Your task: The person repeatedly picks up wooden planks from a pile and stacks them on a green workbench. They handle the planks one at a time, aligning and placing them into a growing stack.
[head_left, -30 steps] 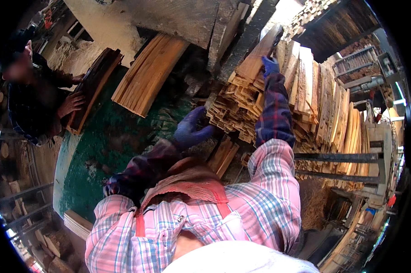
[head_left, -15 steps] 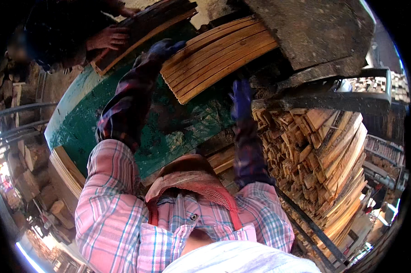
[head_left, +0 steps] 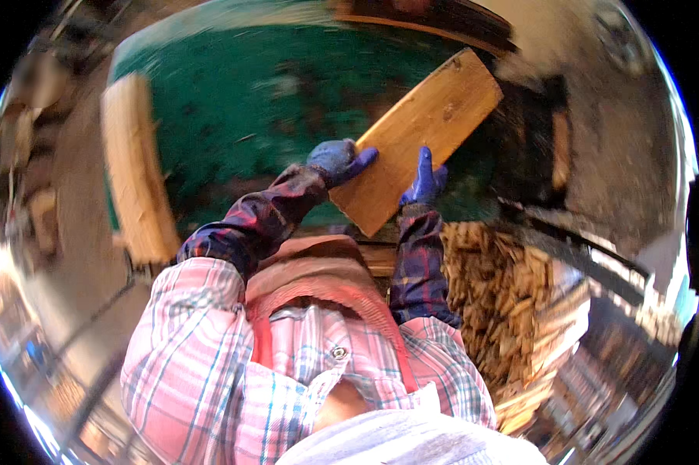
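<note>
A pale wooden board [head_left: 434, 132] lies slantwise in front of me with its broad face up, its near end toward my body. My left hand [head_left: 340, 161], in a blue glove, grips its left edge with the thumb over the top. Along the right edge, my right hand [head_left: 424, 182], also gloved in blue, grips it with the thumb lying on the face. The fingers under the board are hidden. Whether more boards lie beneath it I cannot tell. Under it spreads a green tabletop [head_left: 233, 101], blurred by motion.
A stack of boards [head_left: 136, 170] sits at the table's left edge. A dark-edged slab of wood [head_left: 434, 27] lies at the far side. To the right are a big pile of cut wood strips [head_left: 492, 302] and a dark metal bar [head_left: 589, 260].
My hands have come together and nearer my body, now gripping the wood. It has turned from showing several edges to a broad face. The view has swung; the other person's hands are out of sight.
</note>
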A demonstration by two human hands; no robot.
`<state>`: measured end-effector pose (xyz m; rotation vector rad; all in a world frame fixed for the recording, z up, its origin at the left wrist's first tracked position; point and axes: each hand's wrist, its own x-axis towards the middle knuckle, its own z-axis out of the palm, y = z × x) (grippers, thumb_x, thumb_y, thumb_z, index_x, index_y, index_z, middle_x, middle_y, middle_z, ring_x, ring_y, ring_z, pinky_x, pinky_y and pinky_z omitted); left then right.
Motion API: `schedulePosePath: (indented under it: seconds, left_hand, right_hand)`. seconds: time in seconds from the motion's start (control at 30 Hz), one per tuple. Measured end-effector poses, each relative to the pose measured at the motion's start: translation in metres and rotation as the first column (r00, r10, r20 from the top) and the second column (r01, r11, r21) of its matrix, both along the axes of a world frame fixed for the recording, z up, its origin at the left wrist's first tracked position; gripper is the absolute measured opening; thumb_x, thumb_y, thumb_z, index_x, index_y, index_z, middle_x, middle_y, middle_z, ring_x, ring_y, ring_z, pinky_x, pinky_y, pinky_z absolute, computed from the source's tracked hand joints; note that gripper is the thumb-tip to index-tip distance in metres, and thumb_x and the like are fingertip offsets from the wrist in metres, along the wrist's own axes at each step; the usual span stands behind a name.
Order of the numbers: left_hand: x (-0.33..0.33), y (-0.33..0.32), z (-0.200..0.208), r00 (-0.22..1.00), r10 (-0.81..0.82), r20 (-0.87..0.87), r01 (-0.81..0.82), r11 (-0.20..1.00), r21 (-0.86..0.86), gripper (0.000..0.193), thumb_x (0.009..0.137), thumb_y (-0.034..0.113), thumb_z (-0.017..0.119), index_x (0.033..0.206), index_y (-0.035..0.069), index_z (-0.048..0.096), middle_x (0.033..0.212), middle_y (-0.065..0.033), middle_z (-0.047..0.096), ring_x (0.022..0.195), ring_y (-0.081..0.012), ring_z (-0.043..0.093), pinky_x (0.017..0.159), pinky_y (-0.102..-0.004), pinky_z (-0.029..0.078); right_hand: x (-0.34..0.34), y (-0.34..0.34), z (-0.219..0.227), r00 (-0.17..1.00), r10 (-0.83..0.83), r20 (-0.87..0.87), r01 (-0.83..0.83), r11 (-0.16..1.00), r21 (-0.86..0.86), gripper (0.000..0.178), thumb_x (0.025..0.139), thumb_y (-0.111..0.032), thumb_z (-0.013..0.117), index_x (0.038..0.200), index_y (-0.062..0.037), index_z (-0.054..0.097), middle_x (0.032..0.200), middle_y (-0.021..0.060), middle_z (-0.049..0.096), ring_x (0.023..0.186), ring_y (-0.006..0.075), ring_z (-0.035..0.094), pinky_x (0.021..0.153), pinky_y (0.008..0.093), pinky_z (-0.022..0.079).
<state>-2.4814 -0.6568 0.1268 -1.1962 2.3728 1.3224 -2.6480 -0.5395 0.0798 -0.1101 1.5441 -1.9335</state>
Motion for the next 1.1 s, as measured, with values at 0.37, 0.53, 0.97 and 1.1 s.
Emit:
schedulePosePath:
  seconds: [0.37, 0.53, 0.97, 1.1]
  left_hand:
    - [0.341, 0.002, 0.005, 0.791, 0.612, -0.005, -0.612, 0.791, 0.024, 0.053, 0.088, 0.044, 0.047, 0.115, -0.002, 0.047, 0.103, -0.0313, 0.059, 0.103, -0.0457, 0.055, 0.087, -0.0487, 0.042]
    - [0.427, -0.006, 0.024, 0.35, 0.672, -0.652, -0.888, 0.46, -0.002, 0.03, 0.093, 0.019, 0.05, 0.114, -0.002, 0.055, 0.102, -0.0151, 0.064, 0.099, -0.025, 0.061, 0.085, -0.0351, 0.048]
    - [0.64, -0.096, -0.081, 0.098, 0.966, -0.239, -0.782, 0.223, 0.581, 0.048, 0.086, 0.048, 0.06, 0.098, 0.002, 0.068, 0.1, -0.0053, 0.064, 0.088, -0.017, 0.059, 0.076, -0.0346, 0.048]
    - [0.608, -0.095, -0.116, -0.282, 0.915, -0.289, -0.325, 0.193, 0.926, 0.055, 0.084, 0.053, 0.061, 0.11, 0.005, 0.065, 0.109, -0.0056, 0.063, 0.098, -0.0137, 0.055, 0.09, -0.0308, 0.042]
  right_hand:
    - [0.315, -0.124, -0.004, 0.755, 0.648, 0.105, -0.652, 0.759, 0.003, 0.045, 0.082, -0.006, 0.066, 0.12, -0.003, 0.042, 0.111, 0.0133, 0.057, 0.097, 0.0247, 0.057, 0.085, 0.0412, 0.048]
    - [0.388, -0.165, -0.008, 0.643, 0.763, -0.071, -0.765, 0.643, -0.021, 0.048, 0.079, -0.012, 0.072, 0.116, -0.0014, 0.044, 0.109, 0.0124, 0.057, 0.096, 0.0229, 0.056, 0.082, 0.0399, 0.047]
    - [0.338, -0.278, -0.035, -0.415, 0.546, -0.728, -0.693, 0.329, 0.641, 0.048, 0.092, -0.031, 0.057, 0.127, 0.0003, 0.05, 0.117, 0.015, 0.06, 0.097, 0.0252, 0.062, 0.079, 0.036, 0.053]
    - [0.502, -0.256, 0.054, 0.255, 0.954, -0.159, -0.9, 0.294, 0.321, 0.05, 0.09, -0.032, 0.062, 0.123, 0.0038, 0.051, 0.114, 0.014, 0.06, 0.095, 0.0225, 0.061, 0.083, 0.0339, 0.05]
